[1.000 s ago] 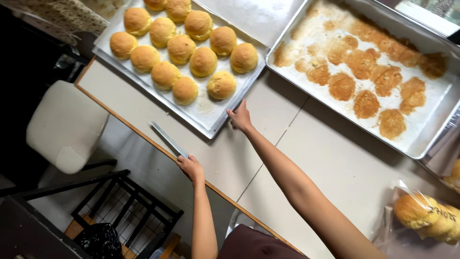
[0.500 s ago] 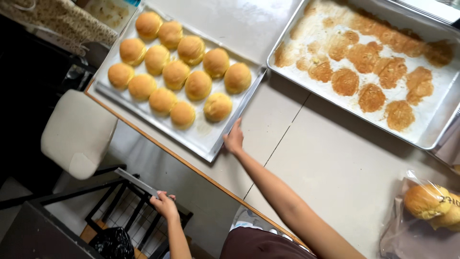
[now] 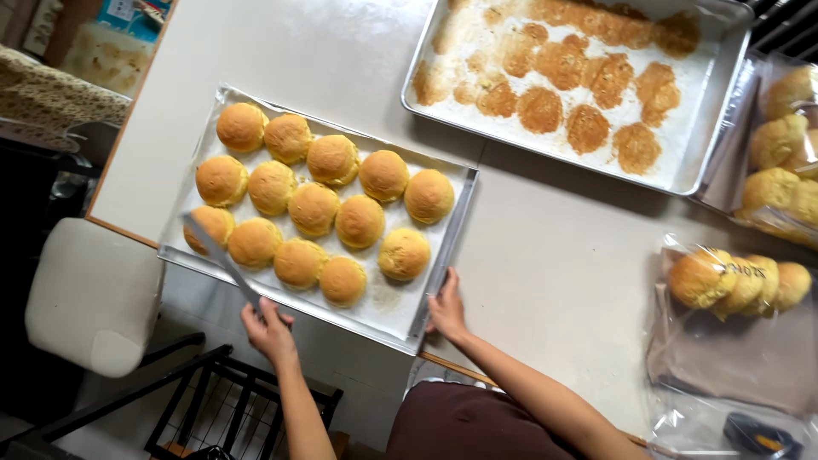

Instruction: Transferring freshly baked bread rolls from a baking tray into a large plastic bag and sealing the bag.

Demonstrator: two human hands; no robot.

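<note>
A metal baking tray [image 3: 450, 230] lined with white paper holds several round golden buns [image 3: 314, 209]. It lies at the table's near edge and overhangs it slightly. My right hand [image 3: 446, 308] rests on the tray's near right corner. My left hand [image 3: 268, 328] grips the handle of a long flat metal spatula [image 3: 223, 260]. Its blade reaches up over the tray's near left side, close to the leftmost bun in the front row.
A second metal tray [image 3: 699, 145] with brown baked-on marks sits at the back right. Clear bags of buns [image 3: 733, 281] lie at the right edge. A cushioned stool [image 3: 89, 298] and a black wire rack [image 3: 221, 400] stand below the table edge.
The bun tray has been pulled nearer to the table edge. My left hand has risen from below the table and brought the spatula blade over the tray.
</note>
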